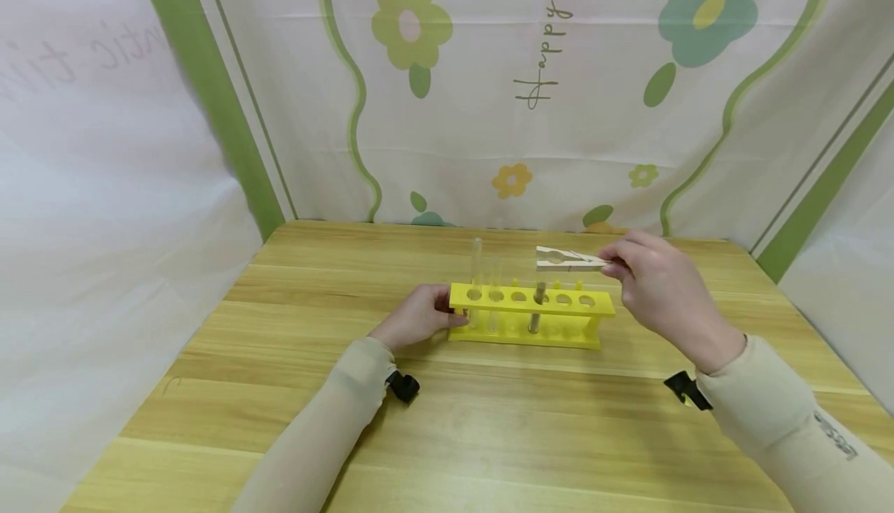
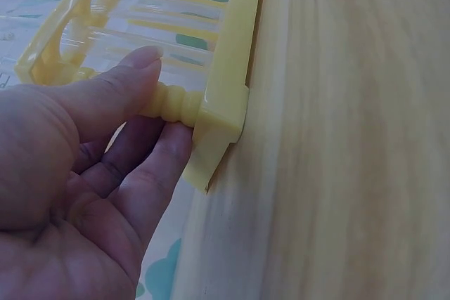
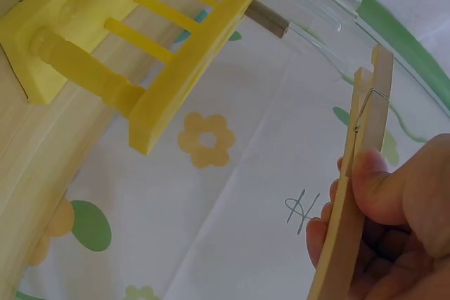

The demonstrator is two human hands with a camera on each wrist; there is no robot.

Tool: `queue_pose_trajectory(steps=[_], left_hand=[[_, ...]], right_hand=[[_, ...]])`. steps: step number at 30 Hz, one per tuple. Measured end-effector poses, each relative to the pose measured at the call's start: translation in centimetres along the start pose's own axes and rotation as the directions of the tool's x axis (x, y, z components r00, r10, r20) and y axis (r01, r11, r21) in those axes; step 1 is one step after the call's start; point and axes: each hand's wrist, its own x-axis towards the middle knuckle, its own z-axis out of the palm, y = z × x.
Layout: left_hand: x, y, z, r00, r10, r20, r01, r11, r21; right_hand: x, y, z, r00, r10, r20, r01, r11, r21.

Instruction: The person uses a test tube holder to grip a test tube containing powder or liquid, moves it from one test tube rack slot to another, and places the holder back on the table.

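Note:
My left hand [image 1: 419, 317] grips the left end post [image 2: 177, 103] of a yellow test tube rack [image 1: 532, 301], thumb on one side and fingers curled behind. Two clear test tubes [image 1: 477, 265] stand in its leftmost holes. Farther right, another test tube [image 1: 535, 323] stands upright with a dark, rod-like filling [image 3: 267, 17]. In my right hand [image 1: 656, 288] is a wooden test tube clamp [image 3: 373, 121], pinched between thumb and fingers by its handle end. Its tip points left, just above the dark-filled tube's mouth.
The rack stands on a wood-grain table [image 1: 447, 428]. Behind it hangs a white cloth [image 1: 461, 125] with printed flowers, and more white cloth [image 1: 105, 226] closes off the left side. Black straps [image 1: 403, 386] sit on both sleeves.

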Motion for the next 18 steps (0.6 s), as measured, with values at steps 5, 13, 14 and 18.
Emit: queue_pose_trajectory(steps=[5,13,14,18], left_hand=[[0.02,0.04,0.05,1.0,-0.003,0.0,0.003,1.0,0.0],[0.0,-0.02,0.04,1.0,-0.008,0.006,0.008,1.0,-0.017],[0.01,-0.02,0.04,1.0,-0.008,0.006,0.008,1.0,-0.014],[0.04,0.0,0.03,1.0,-0.013,0.007,0.014,1.0,-0.014]], right_hand=[[0.26,0.12,0.27,1.0,0.001,0.015,-0.001,1.0,-0.005],[0.6,0.04,0.57,1.0,0.011,0.028,-0.011,1.0,-0.006],[0.63,0.07,0.64,0.999,0.011,0.029,-0.011,1.0,-0.007],[0.62,0.16,0.77,0.999,0.017,0.04,-0.017,1.0,-0.003]])
